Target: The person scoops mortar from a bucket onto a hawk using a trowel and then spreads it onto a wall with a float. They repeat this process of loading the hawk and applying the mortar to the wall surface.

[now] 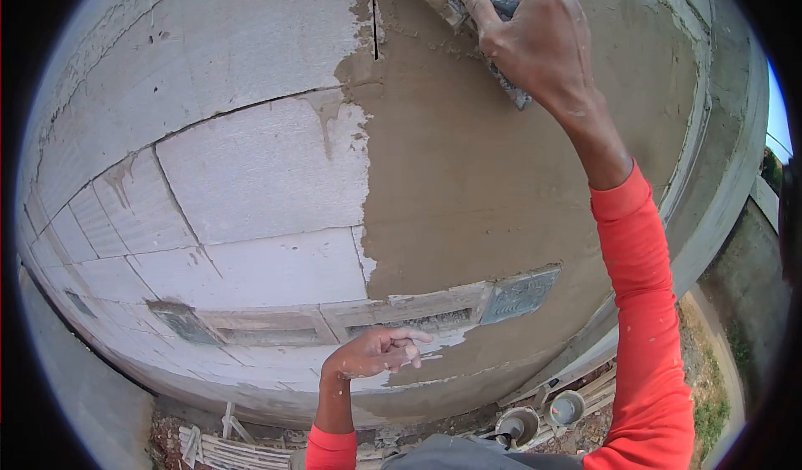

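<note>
My right hand (543,44) is raised at the top, closed around the handle of a plastering trowel (516,94). The trowel is crusted with grey mortar and lies against the wet brown plaster (468,194) on the wall; its upper end runs out of view. Lower down, my left hand (376,355) hovers in front of the wall with its fingers loosely apart and nothing in them. Plaster specks cover its fingers. Pale wall blocks (259,169) show bare left of the plaster's ragged edge.
A grey plate (521,294) and recessed slots line the wall's lower part. Below stand two buckets (518,426) (566,407) beside planks, with bamboo poles (242,453) at lower left. A concrete column (718,161) rises on the right.
</note>
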A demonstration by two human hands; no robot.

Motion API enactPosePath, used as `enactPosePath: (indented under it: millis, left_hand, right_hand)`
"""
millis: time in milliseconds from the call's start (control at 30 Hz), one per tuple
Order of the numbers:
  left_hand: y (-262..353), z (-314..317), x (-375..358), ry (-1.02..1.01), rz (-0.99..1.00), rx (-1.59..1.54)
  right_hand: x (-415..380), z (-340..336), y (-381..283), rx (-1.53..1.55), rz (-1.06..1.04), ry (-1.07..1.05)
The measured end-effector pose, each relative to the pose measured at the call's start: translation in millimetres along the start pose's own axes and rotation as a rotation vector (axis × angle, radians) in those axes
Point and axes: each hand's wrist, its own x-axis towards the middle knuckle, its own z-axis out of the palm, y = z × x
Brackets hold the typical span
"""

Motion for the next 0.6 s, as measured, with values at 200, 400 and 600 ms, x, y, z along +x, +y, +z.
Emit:
enactPosePath:
  millis: [200,400,600]
  left_hand:
    - [47,-8,12,-0.068,0.071,0.036]
    - [-36,-51,-108,0.190,-0.243,-0.036]
    - [-36,-56,-108,0.219,-0.212,-0.057]
  right_hand:
    - [27,22,-50,-0.041,-0.054,-0.150]
    - [92,-11,27,0.029,0.273,-0.001]
    - [111,24,26,-0.152,0.103,-0.188]
